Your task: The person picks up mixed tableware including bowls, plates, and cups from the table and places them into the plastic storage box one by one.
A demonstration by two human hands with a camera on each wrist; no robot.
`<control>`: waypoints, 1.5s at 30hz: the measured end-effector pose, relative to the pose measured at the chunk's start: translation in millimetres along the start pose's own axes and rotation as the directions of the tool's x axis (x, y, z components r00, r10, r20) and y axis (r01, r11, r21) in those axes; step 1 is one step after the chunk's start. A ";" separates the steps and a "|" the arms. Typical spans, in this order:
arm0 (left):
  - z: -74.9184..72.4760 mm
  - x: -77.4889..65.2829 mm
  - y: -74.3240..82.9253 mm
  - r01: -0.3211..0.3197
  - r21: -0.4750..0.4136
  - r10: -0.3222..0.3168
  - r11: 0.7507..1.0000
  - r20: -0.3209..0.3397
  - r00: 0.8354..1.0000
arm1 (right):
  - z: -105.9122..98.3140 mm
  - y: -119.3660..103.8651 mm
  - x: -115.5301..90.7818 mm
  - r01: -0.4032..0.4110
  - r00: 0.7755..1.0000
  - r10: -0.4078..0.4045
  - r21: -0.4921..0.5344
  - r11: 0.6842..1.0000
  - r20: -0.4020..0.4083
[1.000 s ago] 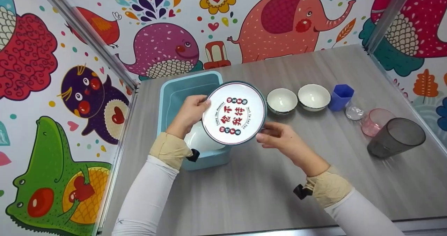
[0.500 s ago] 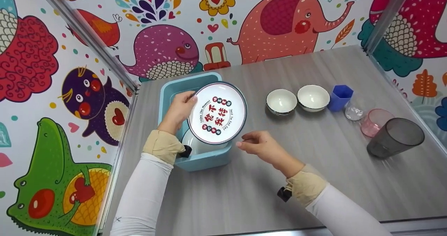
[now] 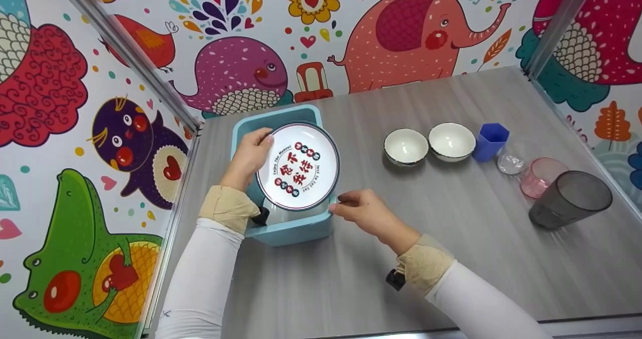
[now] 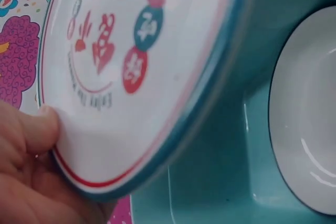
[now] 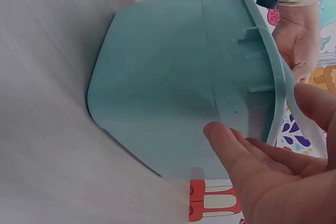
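A round white plate (image 3: 299,166) with a dark rim and red lettering is tilted over the light blue plastic bin (image 3: 288,232). My left hand (image 3: 248,158) pinches its left edge, thumb on the printed face and fingers behind, as the left wrist view shows. Inside the bin lies a white dish with a dark rim (image 4: 310,114), partly covered by the plate in the head view. My right hand (image 3: 373,218) is at the bin's right rim with fingers extended. In the right wrist view its thumb and fingers (image 5: 231,153) stand apart on either side of the rim.
To the right on the grey table (image 3: 381,299) stand two white bowls (image 3: 406,147), a blue hexagonal cup (image 3: 490,141), a small clear glass (image 3: 510,162), a pink cup (image 3: 541,177) and a dark grey tumbler (image 3: 569,198). Cartoon-printed walls (image 3: 311,43) enclose the back and sides.
My right hand has let go of the plate and moved left and down to the bin's rim. My left hand has carried the plate left over the bin, turning it slightly.
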State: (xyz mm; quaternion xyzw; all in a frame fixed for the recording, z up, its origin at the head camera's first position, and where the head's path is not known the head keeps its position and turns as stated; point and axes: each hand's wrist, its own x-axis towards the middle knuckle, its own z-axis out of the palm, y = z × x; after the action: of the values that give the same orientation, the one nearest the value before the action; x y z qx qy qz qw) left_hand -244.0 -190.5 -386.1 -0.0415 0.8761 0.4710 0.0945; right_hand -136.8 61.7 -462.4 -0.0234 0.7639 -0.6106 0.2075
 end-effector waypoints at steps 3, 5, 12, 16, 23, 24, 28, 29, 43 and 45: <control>-3.0 1.9 -2.1 -0.004 0.022 0.004 1.000 0.002 1.000 | 7.4 -1.5 1.7 -0.019 1.000 0.019 0.014 1.000 -0.008; -3.6 2.9 -4.0 -0.012 0.040 0.012 0.999 0.001 1.000 | 12.8 -2.9 2.2 -0.034 0.999 0.035 0.019 0.999 -0.014; -4.9 8.1 -9.0 -0.023 0.081 0.025 0.996 -0.023 0.999 | 19.8 -5.2 4.7 -0.076 0.996 0.077 0.009 0.997 -0.044; -6.8 11.3 -11.7 -0.009 0.098 0.012 0.995 -0.021 1.000 | 19.6 -5.1 6.4 -0.074 0.997 0.074 0.021 0.997 -0.037; -7.7 17.4 -15.6 -0.019 0.152 0.018 0.988 0.003 1.000 | 19.2 -4.7 6.5 -0.074 0.997 0.075 0.036 0.997 -0.031; -7.6 18.4 -16.3 -0.026 0.170 0.026 0.985 0.003 1.000 | 19.2 -4.6 6.5 -0.075 0.997 0.076 0.035 0.997 -0.032; -6.9 22.4 -19.3 -0.047 0.223 0.048 0.974 -0.001 0.999 | 19.4 -4.0 6.1 -0.069 0.997 0.070 0.023 0.997 -0.039; -6.4 23.3 -20.4 -0.045 0.227 0.046 0.973 0.003 0.999 | 19.4 -3.9 6.0 -0.067 0.997 0.067 0.020 0.998 -0.039; 5.6 36.9 -33.5 -0.012 0.302 -0.005 0.953 0.057 0.998 | 18.9 -3.5 5.1 -0.045 0.998 0.045 -0.021 0.999 -0.034; 7.7 38.7 -35.2 -0.011 0.313 -0.009 0.950 0.063 0.998 | 18.9 -3.8 4.6 -0.048 0.998 0.048 -0.026 0.998 -0.030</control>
State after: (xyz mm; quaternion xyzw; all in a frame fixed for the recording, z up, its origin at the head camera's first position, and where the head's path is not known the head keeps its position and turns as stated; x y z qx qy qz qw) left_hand -275.2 -202.9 -426.9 -0.0105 0.9362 0.3272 0.1275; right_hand -135.3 42.0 -463.3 0.0011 0.7754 -0.5953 0.2106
